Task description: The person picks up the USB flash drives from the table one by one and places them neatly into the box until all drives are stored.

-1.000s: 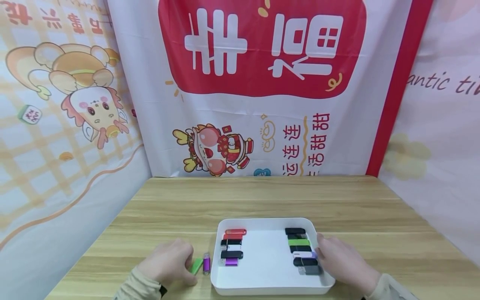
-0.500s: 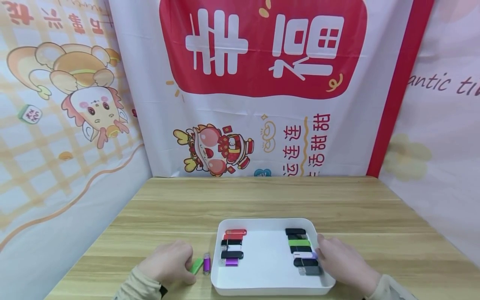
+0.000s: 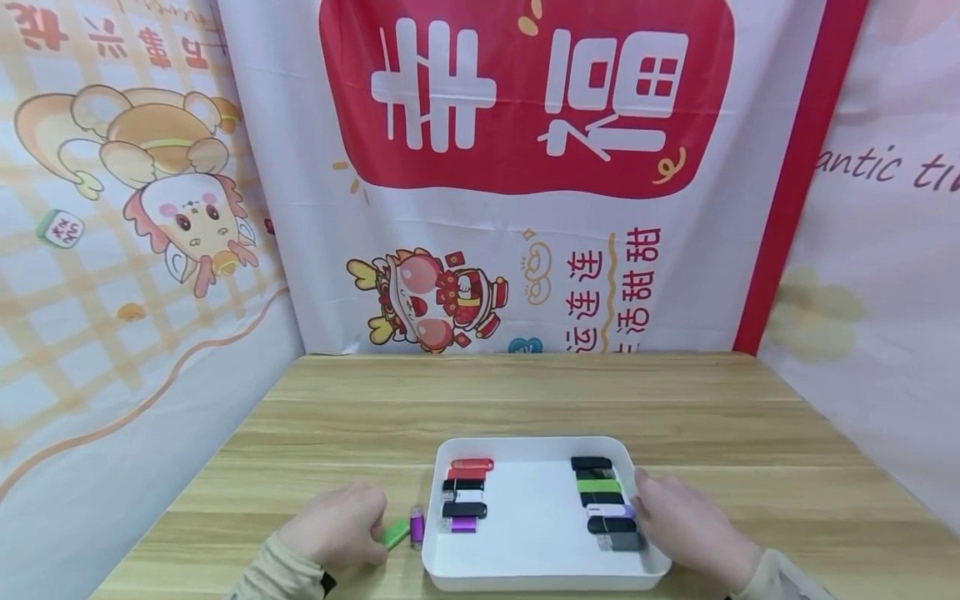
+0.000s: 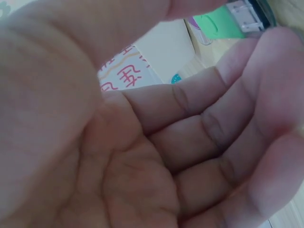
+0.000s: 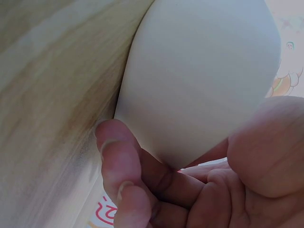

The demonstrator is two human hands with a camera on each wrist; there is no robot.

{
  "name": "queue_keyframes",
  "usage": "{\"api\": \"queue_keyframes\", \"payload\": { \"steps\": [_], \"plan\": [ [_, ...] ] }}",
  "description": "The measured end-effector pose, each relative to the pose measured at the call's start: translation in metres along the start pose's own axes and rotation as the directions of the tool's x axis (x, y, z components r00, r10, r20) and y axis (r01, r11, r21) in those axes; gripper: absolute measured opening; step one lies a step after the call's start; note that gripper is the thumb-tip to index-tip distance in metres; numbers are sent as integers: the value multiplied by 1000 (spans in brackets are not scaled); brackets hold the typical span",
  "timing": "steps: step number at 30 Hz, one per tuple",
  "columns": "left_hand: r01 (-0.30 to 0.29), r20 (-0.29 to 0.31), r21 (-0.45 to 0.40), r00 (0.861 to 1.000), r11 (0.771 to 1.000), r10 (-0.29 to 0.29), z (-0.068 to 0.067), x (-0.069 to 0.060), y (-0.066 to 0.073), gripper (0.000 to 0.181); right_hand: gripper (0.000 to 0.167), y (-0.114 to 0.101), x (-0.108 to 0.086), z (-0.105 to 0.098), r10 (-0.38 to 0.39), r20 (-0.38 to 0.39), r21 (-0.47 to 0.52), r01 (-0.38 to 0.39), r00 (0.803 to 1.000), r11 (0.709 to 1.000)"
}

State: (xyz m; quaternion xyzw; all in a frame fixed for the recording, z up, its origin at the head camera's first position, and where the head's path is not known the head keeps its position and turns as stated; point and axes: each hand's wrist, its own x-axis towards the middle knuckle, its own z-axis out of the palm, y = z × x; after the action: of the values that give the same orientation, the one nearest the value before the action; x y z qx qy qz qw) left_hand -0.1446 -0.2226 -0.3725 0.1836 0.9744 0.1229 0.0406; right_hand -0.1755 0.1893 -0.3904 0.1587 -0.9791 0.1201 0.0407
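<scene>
My left hand [image 3: 337, 525] pinches a green USB stick [image 3: 395, 533] on the table, left of the white tray [image 3: 547, 582]. In the left wrist view the stick's metal plug [image 4: 248, 18] shows near the thumb and index finger. Between the green stick and the tray wall lies a purple USB stick [image 3: 417, 528], close against the tray. My right hand [image 3: 693, 521] grips the tray's right side, thumb at the rim and fingers curled against the outer wall [image 5: 199, 71].
Inside the tray, a left column holds several USB sticks, among them red [image 3: 472, 464], black [image 3: 465, 509] and purple [image 3: 462, 525] ones. A right column has black [image 3: 611, 524], green [image 3: 597, 485] and grey [image 3: 622, 542] ones. Printed cloths hang behind the wooden table [image 3: 525, 392].
The purple stick beside the tray has shifted slightly right, nearer the tray wall, and the green stick has edged the same way. My right hand and the tray stay practically still.
</scene>
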Motion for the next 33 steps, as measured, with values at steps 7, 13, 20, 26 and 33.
{"api": "queue_keyframes", "payload": {
  "steps": [7, 13, 20, 26, 33],
  "plan": [
    [-6, -1, 14, 1000, 1000, 6, 1, -1, 0, 32, 45, 0, 0, 0, 2, -2, -6, -2, 1000, 1000],
    [-54, 24, -43, 998, 998, 55, 2, 0, -3, 33, 44, 1, 0, 0, 0, -4, -3, 0, 1000, 1000],
    [-66, 41, -69, 997, 995, 69, 2, 2, -6, 32, 41, 2, 1, 1, -3, 13, -1, 3, 1000, 1000],
    [-57, 52, -92, 997, 994, 62, 2, 4, -8, 33, 43, 1, 0, 0, 0, 15, 2, 0, 1000, 1000],
    [-98, 16, -106, 995, 990, 100, -3, 5, -10, 31, 45, 1, 1, 1, 4, 18, 10, -4, 1000, 1000]
  ]
}}
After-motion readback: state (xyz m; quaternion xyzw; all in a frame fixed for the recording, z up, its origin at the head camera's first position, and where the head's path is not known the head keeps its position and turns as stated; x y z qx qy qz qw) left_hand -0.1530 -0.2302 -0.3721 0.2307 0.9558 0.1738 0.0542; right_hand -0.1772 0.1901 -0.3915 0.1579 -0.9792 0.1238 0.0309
